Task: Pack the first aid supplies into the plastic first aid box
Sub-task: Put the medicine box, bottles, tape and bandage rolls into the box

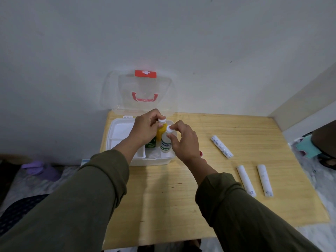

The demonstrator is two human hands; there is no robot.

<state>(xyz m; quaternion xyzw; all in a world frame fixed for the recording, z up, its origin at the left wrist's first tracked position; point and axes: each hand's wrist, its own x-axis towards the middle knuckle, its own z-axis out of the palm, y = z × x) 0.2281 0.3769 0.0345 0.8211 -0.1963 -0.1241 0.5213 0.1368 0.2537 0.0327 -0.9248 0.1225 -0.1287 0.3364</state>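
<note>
Our left hand (145, 129) fingers pinch the yellow plastic bottle (161, 131), our right hand (183, 140) fingers pinch the white plastic bottle (165, 142); crowded upright in the white plastic first aid box (116, 131), they may topple.

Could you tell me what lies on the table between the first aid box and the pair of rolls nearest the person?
In the head view, only bare wood separates the box from the pair; the third roll lies farther back.

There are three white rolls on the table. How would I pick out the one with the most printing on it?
Start at the open first aid box on the wooden table and look right. Nearest it lies the printed roll, angled alone; the other two rolls lie side by side, closer to the person.
</note>
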